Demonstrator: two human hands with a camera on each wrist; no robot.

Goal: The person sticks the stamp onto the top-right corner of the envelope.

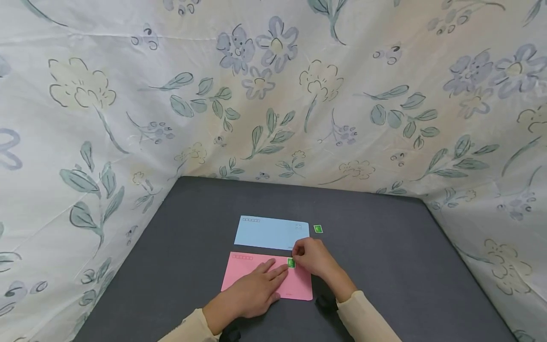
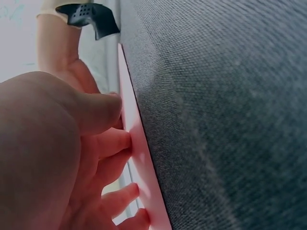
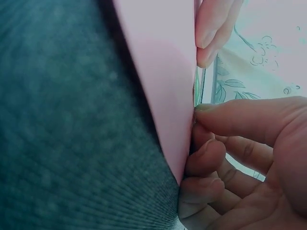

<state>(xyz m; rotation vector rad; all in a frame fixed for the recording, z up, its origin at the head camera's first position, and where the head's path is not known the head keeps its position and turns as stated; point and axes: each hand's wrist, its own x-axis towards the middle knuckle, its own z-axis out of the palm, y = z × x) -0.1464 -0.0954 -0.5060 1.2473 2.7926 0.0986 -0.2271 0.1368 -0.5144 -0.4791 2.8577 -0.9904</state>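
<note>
A pink envelope (image 1: 296,287) lies flat on the dark table, a row of small boxes printed at its upper left. My left hand (image 1: 252,290) rests spread on it, fingers straight and fingertips pressing the paper. Near the envelope's top right sits a green stamp (image 1: 291,262), just beyond the left fingertips. My right hand (image 1: 314,256) pinches the stamp's right edge between thumb and index finger, its other fingers curled under. The right wrist view shows the stamp (image 3: 197,86) edge-on, close over the pink paper, partly hidden by the thumb.
Behind the pink one lies a blue envelope (image 1: 269,233), its lower right corner overlapped by the right hand. A second green stamp (image 1: 318,229) is on the table (image 1: 376,247) to its right. Floral cloth (image 1: 273,104) hangs around the table's back and sides.
</note>
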